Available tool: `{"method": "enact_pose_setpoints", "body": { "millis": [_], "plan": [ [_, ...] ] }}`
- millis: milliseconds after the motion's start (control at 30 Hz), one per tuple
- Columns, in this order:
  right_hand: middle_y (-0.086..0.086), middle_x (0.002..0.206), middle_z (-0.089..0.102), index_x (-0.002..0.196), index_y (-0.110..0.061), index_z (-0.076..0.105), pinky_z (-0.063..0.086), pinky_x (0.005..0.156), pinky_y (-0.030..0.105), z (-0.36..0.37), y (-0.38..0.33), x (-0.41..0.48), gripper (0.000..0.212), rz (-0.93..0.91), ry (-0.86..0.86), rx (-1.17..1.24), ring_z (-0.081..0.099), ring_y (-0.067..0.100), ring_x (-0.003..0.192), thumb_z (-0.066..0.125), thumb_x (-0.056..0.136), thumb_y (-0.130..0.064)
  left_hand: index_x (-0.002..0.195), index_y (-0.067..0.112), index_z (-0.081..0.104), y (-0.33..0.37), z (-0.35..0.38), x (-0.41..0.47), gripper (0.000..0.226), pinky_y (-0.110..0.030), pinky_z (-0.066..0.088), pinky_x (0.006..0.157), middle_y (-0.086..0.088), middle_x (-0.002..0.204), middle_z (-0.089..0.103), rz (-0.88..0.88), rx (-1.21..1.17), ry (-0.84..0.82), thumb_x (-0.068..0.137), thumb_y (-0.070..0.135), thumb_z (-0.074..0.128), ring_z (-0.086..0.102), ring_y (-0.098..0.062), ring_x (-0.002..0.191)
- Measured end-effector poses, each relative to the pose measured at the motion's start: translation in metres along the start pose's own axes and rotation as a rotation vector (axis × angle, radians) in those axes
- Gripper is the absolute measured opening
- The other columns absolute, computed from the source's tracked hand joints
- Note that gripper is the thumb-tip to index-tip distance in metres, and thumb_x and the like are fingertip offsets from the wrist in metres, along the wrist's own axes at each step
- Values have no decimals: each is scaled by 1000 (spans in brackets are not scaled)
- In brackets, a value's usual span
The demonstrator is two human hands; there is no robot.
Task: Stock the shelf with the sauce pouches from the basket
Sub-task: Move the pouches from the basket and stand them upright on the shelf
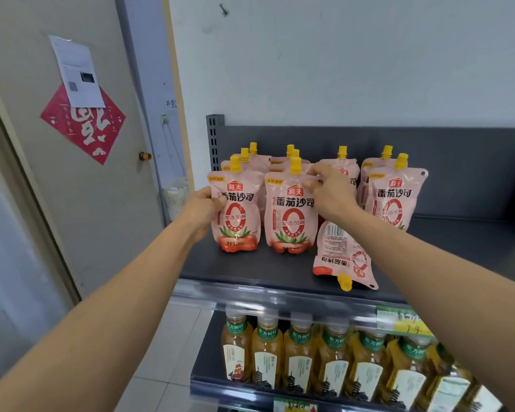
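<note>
Near the shelf [250, 270] front edge a fallen pouch [339, 251] lies flat, spout outward; I'd stand it next. Behind it, the left hand [202, 208] grips the left front pouch [237, 215] by its side, and the right hand [330, 191] pinches the middle front pouch [290, 218] at its top corner. Square both, bases flat, tight against the rear rows [280, 162].

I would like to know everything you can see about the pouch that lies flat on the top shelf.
The fallen pouch is pink, glossy soft plastic, with a yellow screw cap and a small hanging hole at one corner. It lies flat on the dark grey shelf, back side up, barcode showing, cap pointing to the shelf's front edge. No hand grips it; the right forearm crosses above its far end, and contact there cannot be judged.
</note>
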State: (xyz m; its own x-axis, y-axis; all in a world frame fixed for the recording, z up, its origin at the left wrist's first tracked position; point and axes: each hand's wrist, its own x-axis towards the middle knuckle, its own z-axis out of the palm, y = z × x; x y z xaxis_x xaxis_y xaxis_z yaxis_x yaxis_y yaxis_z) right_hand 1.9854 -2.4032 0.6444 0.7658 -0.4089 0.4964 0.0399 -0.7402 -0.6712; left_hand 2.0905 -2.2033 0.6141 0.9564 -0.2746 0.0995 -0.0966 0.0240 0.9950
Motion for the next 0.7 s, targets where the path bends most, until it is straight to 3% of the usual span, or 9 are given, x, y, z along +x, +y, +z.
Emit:
{"method": "enact_pose_setpoints", "body": {
  "millis": [200, 300, 500, 567, 700],
  "plan": [
    [-16, 72, 50, 91, -24, 53, 35, 50, 16, 5, 3, 4, 10, 16, 19, 25, 47, -1, 63, 47, 97, -18, 119, 4, 57, -1, 6, 6, 29, -27, 51, 67, -11, 111, 65, -7, -22, -28, 94, -1, 43, 62, -23, 96],
    [-14, 76, 53, 99, -21, 56, 39, 52, 16, 6, 5, 3, 10, 8, 9, 37, 49, -1, 66, 48, 96, -16, 120, 3, 56, 0, 7, 7, 30, -34, 50, 79, -15, 117, 63, -9, -4, -48, 94, -1, 42, 60, -26, 102],
    [-6, 102, 49, 128, -14, 45, 34, 49, 7, 4, 6, -3, 33, 62, -24, 57, 48, -1, 71, 49, 96, -12, 118, 0, 56, 0, 5, 4, 27, -38, 47, 88, -16, 117, 62, -17, 9, -44, 93, -1, 45, 59, -27, 104],
    [-4, 106, 47, 134, -15, 39, 33, 48, 9, 3, 6, -5, 41, 100, -38, 59, 50, 6, 79, 50, 95, -12, 113, 1, 58, 1, 4, 2, 23, -38, 48, 88, -16, 113, 63, -11, 9, -19, 92, -1, 48, 59, -28, 103],
    [-4, 95, 52, 135, -12, 36, 40, 55, 16, 1, 8, -13, 43, 129, -58, 71, 48, 3, 72, 50, 95, -10, 90, 8, 58, 3, -1, -4, 9, -35, 51, 84, -7, 94, 65, 6, 64, 54, 88, -1, 55, 62, -26, 97]
  ]
}}
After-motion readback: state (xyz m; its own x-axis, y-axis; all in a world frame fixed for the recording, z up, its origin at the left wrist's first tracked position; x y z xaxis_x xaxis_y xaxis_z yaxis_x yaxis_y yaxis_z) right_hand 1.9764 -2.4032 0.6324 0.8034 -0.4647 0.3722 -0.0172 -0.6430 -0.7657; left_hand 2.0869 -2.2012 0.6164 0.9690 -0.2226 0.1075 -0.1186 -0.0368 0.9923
